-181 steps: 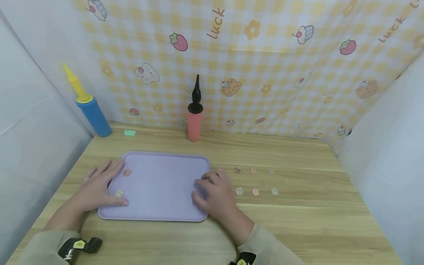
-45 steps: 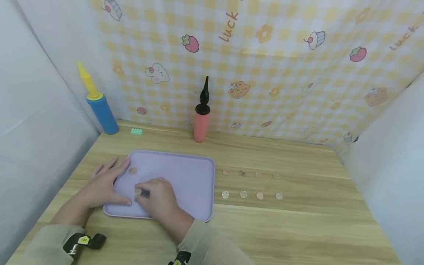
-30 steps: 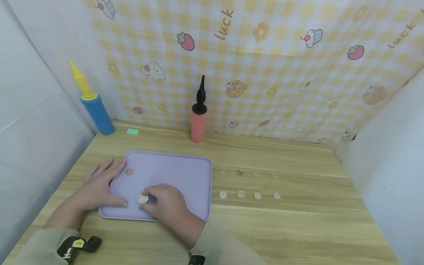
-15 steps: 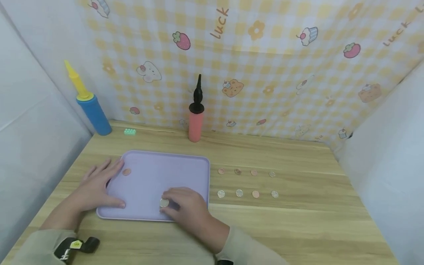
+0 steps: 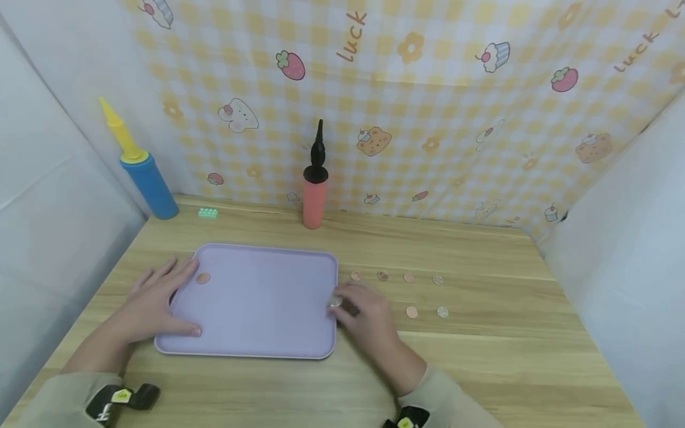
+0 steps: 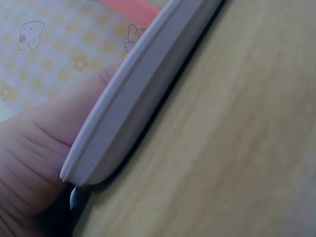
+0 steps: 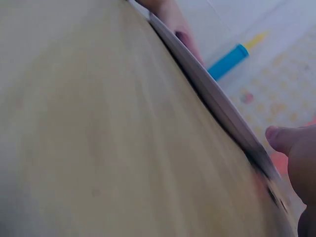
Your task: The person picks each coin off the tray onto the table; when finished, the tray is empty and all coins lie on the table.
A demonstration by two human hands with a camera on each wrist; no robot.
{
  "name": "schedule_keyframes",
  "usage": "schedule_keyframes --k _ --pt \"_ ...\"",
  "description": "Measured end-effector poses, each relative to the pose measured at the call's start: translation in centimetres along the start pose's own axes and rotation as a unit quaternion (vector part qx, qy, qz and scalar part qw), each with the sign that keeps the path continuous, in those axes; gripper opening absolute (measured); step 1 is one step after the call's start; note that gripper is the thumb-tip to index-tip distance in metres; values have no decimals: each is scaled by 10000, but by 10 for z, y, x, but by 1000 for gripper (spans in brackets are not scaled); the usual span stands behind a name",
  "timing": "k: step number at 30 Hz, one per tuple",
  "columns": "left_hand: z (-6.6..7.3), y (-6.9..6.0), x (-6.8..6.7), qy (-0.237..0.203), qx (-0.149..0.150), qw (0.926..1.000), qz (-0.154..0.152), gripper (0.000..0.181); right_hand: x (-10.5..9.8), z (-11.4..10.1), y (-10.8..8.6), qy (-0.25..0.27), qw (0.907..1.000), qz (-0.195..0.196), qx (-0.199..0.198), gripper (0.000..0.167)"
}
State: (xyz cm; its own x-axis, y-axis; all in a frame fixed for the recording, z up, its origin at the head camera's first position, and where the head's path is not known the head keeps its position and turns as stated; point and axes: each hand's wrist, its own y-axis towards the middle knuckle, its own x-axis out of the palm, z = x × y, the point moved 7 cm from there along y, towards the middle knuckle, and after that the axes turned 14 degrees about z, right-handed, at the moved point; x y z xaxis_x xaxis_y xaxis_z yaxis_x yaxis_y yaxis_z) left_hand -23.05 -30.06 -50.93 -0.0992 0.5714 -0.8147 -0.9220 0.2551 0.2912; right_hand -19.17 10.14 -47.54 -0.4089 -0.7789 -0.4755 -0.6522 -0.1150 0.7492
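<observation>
In the head view a lilac tray (image 5: 251, 297) lies flat on the wooden table. My left hand (image 5: 155, 306) rests over its left edge with fingers spread, thumb reaching across the near-left corner. Close to those fingertips a copper coin (image 5: 203, 278) lies on the tray. At the right rim, my right hand (image 5: 369, 312) pinches a silver coin (image 5: 335, 301) between thumb and fingers. The left wrist view shows my left hand (image 6: 34, 148) against the tray's side (image 6: 123, 108). Only the thumb and part of my right hand (image 7: 301, 158) appear in the right wrist view.
Right of the tray lie a back row of several coins (image 5: 409, 277) and a front row with a copper coin (image 5: 411, 312) and a silver coin (image 5: 442, 312); my right hand covers the rest. Behind stand a blue-yellow pump (image 5: 152, 184), a green brick (image 5: 208, 213) and a pink-black pump (image 5: 314, 202).
The silver coin lay near my left thumb six seconds ago. My right hand has pinched it and carried it rightward across the tray to the right rim. My left hand stays in place.
</observation>
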Motion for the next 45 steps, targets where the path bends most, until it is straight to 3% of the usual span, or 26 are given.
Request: schedule_keyframes --k 5,11,21,26,29,37,41,45 --pt "-2 0 1 -18 46 10000 71 142 -32 47 1 -374 9969 126 680 33" --pt "-2 -1 0 -29 0 10000 55 141 -70 87 0 -834 9913 553 859 34" --pt "-1 -1 0 -31 4 10000 45 139 -112 124 -6 -1450 9789 993 1038 32" --pt "0 -1 1 3 -42 10000 -23 137 -122 135 -7 -1766 9732 960 1116 31" --pt "1 0 0 4 -34 10000 -24 137 -127 142 -8 -1849 9685 893 1410 32" --pt "4 0 0 18 -17 10000 15 136 -150 173 -18 -2208 9342 581 2740 36" --pt "5 0 0 54 -122 9999 -73 136 -168 185 -22 -2412 9194 539 3059 38" --pt "5 1 0 68 -179 9998 -115 136 -180 195 -25 -2484 9139 557 3163 38"
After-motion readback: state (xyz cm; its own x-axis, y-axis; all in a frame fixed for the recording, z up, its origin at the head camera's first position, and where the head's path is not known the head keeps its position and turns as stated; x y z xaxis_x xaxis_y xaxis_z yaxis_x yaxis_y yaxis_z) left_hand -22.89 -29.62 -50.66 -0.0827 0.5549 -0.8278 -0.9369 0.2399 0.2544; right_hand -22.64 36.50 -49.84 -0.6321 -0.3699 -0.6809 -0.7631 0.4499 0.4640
